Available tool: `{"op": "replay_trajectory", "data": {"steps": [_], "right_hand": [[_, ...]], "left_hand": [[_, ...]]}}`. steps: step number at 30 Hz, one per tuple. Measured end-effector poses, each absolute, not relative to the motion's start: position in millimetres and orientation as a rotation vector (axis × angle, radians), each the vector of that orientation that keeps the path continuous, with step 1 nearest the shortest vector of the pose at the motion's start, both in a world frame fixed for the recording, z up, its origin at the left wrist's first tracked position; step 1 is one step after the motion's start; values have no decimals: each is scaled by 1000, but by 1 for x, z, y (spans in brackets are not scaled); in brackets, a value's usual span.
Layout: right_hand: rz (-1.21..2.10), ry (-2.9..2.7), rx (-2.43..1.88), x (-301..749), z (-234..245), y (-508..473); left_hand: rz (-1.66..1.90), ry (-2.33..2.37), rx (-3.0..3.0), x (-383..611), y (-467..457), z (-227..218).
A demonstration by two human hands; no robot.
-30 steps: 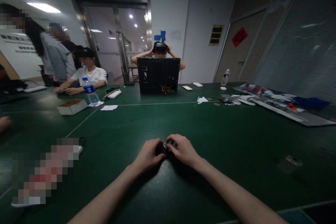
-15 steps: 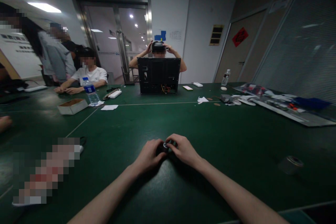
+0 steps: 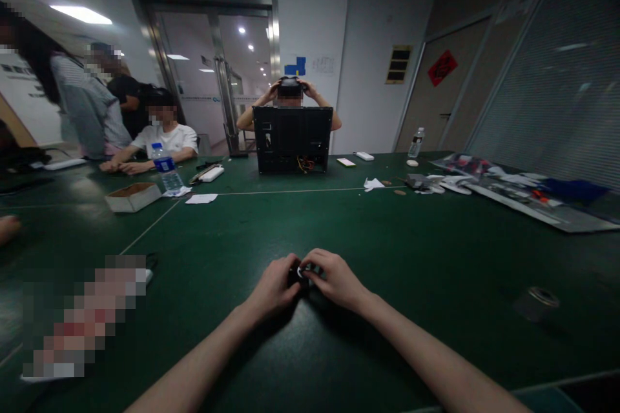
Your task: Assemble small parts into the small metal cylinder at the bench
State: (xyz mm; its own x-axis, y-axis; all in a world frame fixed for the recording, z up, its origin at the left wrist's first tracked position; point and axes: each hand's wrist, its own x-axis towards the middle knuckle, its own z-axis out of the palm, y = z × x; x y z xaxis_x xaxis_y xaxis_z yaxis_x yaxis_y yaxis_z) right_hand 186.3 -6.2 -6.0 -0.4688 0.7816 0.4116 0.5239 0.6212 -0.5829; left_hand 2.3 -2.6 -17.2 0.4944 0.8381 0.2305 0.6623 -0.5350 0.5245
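Between my two hands, low over the table, is a small dark round object with a white ring [image 3: 300, 272] on the side facing right. My left hand [image 3: 275, 285] is curled around its dark body, with the thumb in front. From the right, the fingertips of my right hand [image 3: 335, 279] are closed at the white ring. The fingers cover most of the object, so its exact kind does not show. Both forearms reach in over the green table [image 3: 387, 232].
A grey cylinder [image 3: 537, 304] stands at right. A shallow box [image 3: 133, 197] and a water bottle [image 3: 166, 168] are at far left. Across the table, a black computer case [image 3: 293, 141] stands before a person wearing a headset. Tools and bags lie on a board [image 3: 527, 203] at far right.
The round object has turned a little and shifted slightly left, and my right fingers moved left with it. My left hand has barely moved. Behind, a standing person has shifted.
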Motion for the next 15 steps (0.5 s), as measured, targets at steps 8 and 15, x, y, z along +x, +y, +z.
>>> {"op": "replay_trajectory", "data": {"steps": [8,15], "right_hand": [[479,-2215,-1011,185,-6,-8],[462,-2228,-1020,185,-4,-9]], "left_hand": [[619,1236,2407,4,-1,-16],[640,1221,2400,4,-2,-18]]}}
